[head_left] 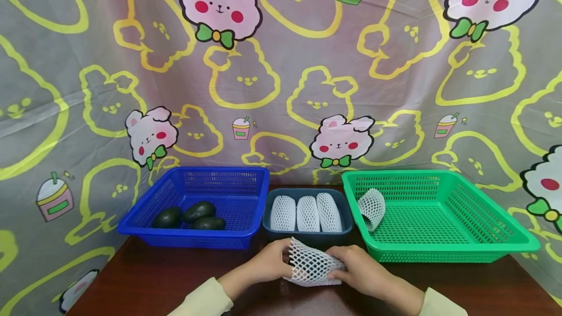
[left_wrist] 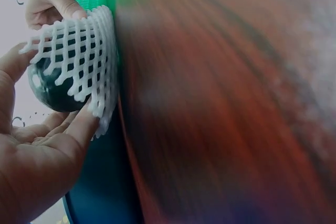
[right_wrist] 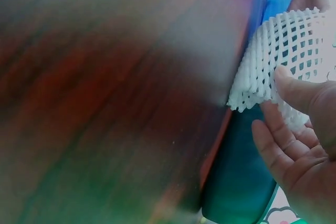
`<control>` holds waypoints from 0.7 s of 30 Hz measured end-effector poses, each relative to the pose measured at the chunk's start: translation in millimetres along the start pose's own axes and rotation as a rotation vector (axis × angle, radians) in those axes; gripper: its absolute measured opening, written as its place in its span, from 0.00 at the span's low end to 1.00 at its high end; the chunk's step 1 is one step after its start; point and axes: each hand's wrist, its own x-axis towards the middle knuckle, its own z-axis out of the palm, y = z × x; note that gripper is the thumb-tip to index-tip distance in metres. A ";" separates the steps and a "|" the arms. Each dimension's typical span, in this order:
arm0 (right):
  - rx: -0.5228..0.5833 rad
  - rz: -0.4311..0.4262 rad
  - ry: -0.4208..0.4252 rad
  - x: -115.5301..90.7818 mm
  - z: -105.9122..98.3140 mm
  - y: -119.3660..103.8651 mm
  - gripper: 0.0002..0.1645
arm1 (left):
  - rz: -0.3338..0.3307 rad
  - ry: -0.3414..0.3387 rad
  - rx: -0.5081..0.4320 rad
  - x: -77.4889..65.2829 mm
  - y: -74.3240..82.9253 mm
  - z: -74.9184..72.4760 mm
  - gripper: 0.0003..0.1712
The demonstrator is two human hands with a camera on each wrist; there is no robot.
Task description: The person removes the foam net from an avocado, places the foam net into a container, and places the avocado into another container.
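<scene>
Between both hands is a white foam net sleeve (head_left: 309, 263), held above the table in front of the dark tray. A dark green avocado (left_wrist: 52, 86) sits partly inside it, its rounded end showing at the sleeve's wide mouth in the left wrist view. My left hand (head_left: 271, 260) grips the mouth's edge, thumb on one side and fingers on the other. At the narrower end, my right hand (head_left: 361, 268) pinches the net between thumb and fingers. In the right wrist view, the net (right_wrist: 294, 45) hides most of what is inside.
A blue basket (head_left: 193, 232) at left holds three avocados (head_left: 199, 211). Three white foam sleeves (head_left: 307, 213) lie in the dark blue tray (head_left: 307, 237) at centre. At right, a green basket (head_left: 448, 246) contains one foam sleeve (head_left: 373, 207) against its left wall. A patterned curtain hangs behind.
</scene>
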 end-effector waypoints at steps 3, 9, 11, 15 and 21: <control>-0.018 -0.013 0.010 0.5 -0.7 -0.7 0.13 | 0.006 -0.018 -0.044 -2.3 0.4 -3.1 0.27; -0.070 -0.033 0.041 1.0 -3.0 -2.1 0.11 | 0.070 -0.005 0.047 -6.1 -2.0 -10.8 0.23; -0.076 -0.029 0.046 0.4 -3.9 -1.9 0.11 | 0.075 0.011 0.084 -7.7 -2.2 -13.6 0.24; -0.084 -0.039 0.060 -1.4 -5.1 0.3 0.11 | 0.050 0.033 0.089 -11.0 -2.3 -18.5 0.31; -0.087 -0.038 0.049 -2.7 -6.4 1.9 0.12 | 0.001 0.040 0.061 -14.6 -0.8 -23.7 0.34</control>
